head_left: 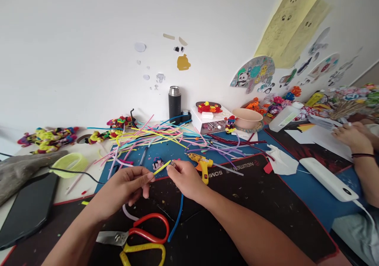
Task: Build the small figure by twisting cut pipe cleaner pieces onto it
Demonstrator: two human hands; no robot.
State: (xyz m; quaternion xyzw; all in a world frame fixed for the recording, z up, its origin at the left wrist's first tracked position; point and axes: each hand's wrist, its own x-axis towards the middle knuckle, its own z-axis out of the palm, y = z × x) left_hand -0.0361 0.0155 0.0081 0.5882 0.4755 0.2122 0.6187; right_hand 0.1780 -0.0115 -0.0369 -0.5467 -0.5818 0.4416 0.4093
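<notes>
A short yellow-green pipe cleaner (pixel 161 168) is stretched between my two hands above the black mat. Its left end is pinched by my left hand (pixel 130 187), thumb against fingers. My right hand (pixel 185 179) is closed at the other end, where a small shiny piece shows at the fingertips. Just behind the strip lies a small figure head (pixel 158 163) with pink and blue parts. To the right of my right hand is a yellow glue gun (pixel 203 165). Scissors (pixel 148 234) with red and yellow handles lie below, beside a blue pipe cleaner (pixel 177 218).
Many coloured pipe cleaners (pixel 156 135) spread across the back. Behind them stands a black thermos (pixel 174 104). A dark tablet (pixel 28 208) and a green coil (pixel 69 165) lie left. At right are a white power strip (pixel 328 179) and another person's hands (pixel 352 139) with papers.
</notes>
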